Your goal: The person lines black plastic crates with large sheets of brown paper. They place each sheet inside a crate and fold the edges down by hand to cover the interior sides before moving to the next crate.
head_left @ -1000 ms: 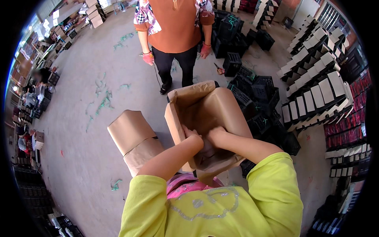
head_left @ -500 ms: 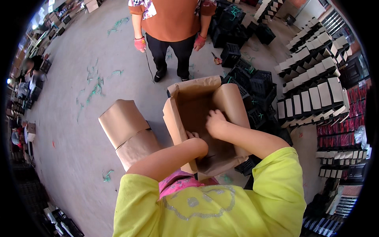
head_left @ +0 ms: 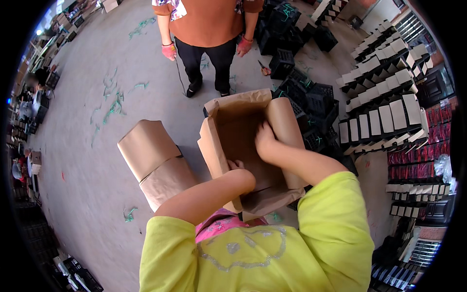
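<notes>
The brown paper lining (head_left: 288,124) stood open at the frame's centre. The left hand (head_left: 236,166) lay inside near its left wall, the right hand (head_left: 264,137) near its right; whether either gripped paper could not be determined.

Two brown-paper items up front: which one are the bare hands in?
The open paper-lined container: the left hand and right hand are both inside it. The paper bundle to its left has neither hand in it.
</notes>
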Tool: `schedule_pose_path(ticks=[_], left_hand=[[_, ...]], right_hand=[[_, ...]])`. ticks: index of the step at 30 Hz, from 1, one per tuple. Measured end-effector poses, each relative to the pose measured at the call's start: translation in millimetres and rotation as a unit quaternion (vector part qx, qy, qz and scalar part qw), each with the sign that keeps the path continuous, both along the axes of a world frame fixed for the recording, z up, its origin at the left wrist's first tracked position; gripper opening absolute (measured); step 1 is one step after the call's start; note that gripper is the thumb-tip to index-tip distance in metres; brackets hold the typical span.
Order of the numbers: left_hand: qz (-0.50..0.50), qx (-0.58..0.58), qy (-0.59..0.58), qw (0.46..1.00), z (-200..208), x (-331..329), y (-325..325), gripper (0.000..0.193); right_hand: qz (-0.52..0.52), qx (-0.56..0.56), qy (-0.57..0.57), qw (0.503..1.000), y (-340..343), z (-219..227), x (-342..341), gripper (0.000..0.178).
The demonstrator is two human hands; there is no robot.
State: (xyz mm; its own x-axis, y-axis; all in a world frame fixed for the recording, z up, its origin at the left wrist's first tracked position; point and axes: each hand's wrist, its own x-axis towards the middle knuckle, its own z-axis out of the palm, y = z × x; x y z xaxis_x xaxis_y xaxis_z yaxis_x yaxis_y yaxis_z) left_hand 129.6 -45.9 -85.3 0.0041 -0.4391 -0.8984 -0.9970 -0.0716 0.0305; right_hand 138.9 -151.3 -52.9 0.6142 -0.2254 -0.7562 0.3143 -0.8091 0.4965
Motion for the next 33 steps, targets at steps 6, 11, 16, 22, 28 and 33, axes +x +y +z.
schedule_pose_path(ticks=[6,11,16,22,28,33], left_hand=[[-0.012,-0.057,0.047,0.997,21,4,-9,0.050],[0.027,-0.066,0.082,0.994,49,11,-38,0.046],[0.188,-0.259,0.044,0.946,-11,26,-83,0.044],[0.218,-0.315,0.031,0.923,1,16,-79,0.072],[0.234,-0.358,0.035,0.903,-8,12,-74,0.073],[0.234,-0.375,0.010,0.897,-20,13,-78,0.076]], right_hand=[[-0.148,0.176,0.227,0.946,19,2,-80,0.039],[-0.007,0.081,0.019,0.997,12,32,-65,0.033],[0.032,-0.007,-0.163,0.986,-27,54,-51,0.042],[-0.118,0.384,-0.534,0.744,-82,27,-60,0.048],[-0.292,0.449,-0.684,0.496,-90,-17,-41,0.036],[-0.374,0.575,-0.573,0.448,-83,-6,-70,0.043]])
